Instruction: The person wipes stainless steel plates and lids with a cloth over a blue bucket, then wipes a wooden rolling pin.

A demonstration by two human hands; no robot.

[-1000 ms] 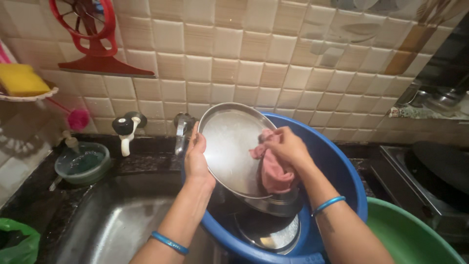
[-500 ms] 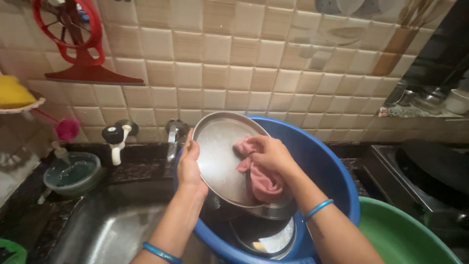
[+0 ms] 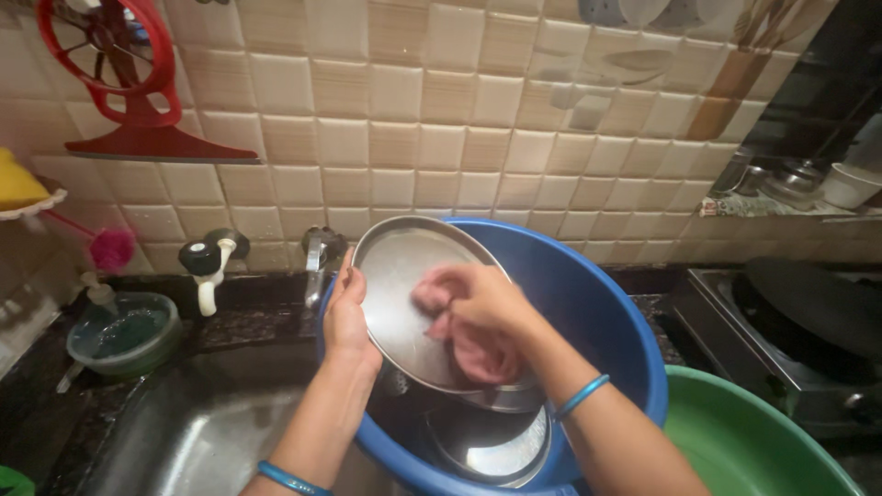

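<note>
A round steel plate is tilted up over a big blue tub. My left hand grips the plate by its left rim. My right hand presses a pink scrubbing cloth against the plate's face. Inside the tub, below the plate, lie more steel dishes.
A steel sink lies at the lower left with taps on the tiled wall behind it. A small bowl with a scrubber stands left of the sink. A green tub and a stove with a black pan are to the right.
My right hand and the pink cloth have shifted a little over the plate's face. My left hand stays on the rim. The view has dropped slightly and moved closer.
</note>
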